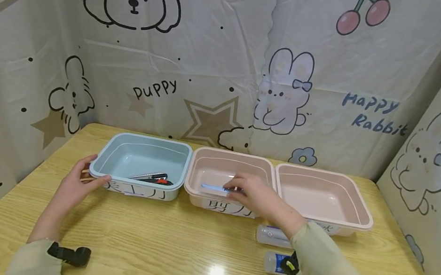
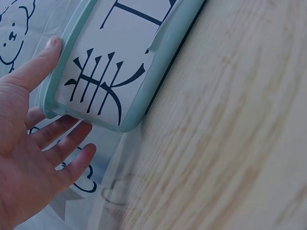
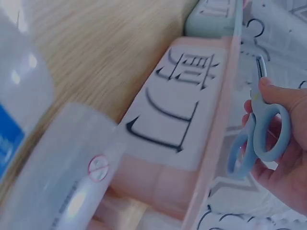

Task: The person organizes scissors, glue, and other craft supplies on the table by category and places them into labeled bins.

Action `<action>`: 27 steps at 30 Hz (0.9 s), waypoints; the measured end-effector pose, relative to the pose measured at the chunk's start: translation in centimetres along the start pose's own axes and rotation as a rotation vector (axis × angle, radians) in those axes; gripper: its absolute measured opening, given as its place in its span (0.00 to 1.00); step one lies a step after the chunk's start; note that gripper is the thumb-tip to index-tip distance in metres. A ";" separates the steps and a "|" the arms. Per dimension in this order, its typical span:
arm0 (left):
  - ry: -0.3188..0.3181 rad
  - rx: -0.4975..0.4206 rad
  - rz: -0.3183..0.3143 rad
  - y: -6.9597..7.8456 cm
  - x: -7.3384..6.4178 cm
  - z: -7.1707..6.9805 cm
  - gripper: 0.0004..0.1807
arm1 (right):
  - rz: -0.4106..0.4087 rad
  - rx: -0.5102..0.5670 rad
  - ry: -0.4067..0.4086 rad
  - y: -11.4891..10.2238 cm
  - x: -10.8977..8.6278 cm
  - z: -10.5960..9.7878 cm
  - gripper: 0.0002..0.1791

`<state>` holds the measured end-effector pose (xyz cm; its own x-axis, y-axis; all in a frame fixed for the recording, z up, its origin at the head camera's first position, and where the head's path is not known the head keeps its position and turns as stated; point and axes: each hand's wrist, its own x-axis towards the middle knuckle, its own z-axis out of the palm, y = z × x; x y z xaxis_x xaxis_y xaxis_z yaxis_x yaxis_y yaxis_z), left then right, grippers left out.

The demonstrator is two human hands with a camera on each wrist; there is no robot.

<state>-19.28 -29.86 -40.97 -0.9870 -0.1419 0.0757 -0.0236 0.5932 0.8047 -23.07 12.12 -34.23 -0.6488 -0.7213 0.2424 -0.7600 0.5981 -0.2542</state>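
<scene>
At the near sleeves, wrist cameras: left wrist camera point(image 1: 69, 254) and right wrist camera point(image 1: 290, 265) strapped on, presumably to watch each hand's work.
Lower bottle: clear, blue-labelled point(image 1: 272, 262), lying on the table point(image 1: 153, 241), part hidden by the right sleeve.
Upper bottle: also clear point(image 1: 272, 235), on its side just beyond; both sit in front of the bins, perhaps to leave the rims free to reach over.
Left hand: holds the near left corner of the blue bin point(image 1: 132, 155); left hand point(image 1: 75, 187) has its thumb on the front rim, fingers round the side, lower ones spread. Reads as steadying.
Right hand: over the middle bin point(image 1: 229, 167); right hand point(image 1: 252, 194) pinches the scissors, thumb near the pivot, fingers behind. Likely held there for control.
Scissors: pale blue point(image 1: 213, 187), above the middle bin, tip pointing left, loops by the palm, blades look together.
Paper labels: on the front faces, probably so they read from this side; middle one point(image 1: 229, 207) says scissors.
Blue bin contents: cutters point(image 1: 150, 177), lying flat near the front wall; count unclear.
Right bin: pink point(image 1: 311, 189), in row with the other two; its label is mostly behind the arm.
Cloth: printed backdrop point(image 1: 215, 60) behind, probably to screen off the room.
</scene>
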 end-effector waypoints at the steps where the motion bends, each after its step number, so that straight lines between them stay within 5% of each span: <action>1: 0.000 -0.002 0.001 0.0 0.0 0.0 0.46 | 0.006 0.000 -0.002 0.3 0.1 0.1 0.10; 16: -0.001 -0.004 0.003 -0.3 0.0 0.2 0.46 | 0.110 0.003 -0.044 4.3 1.2 2.5 0.09; 27: 0.002 0.001 -0.003 0.0 0.1 0.1 0.47 | 0.168 0.038 0.000 3.6 -0.3 0.4 0.09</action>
<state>-19.36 -29.84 -41.04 -0.9865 -0.1455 0.0750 -0.0264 0.5936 0.8043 -25.62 14.38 -35.60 -0.7666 -0.6124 0.1932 -0.6388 0.6968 -0.3261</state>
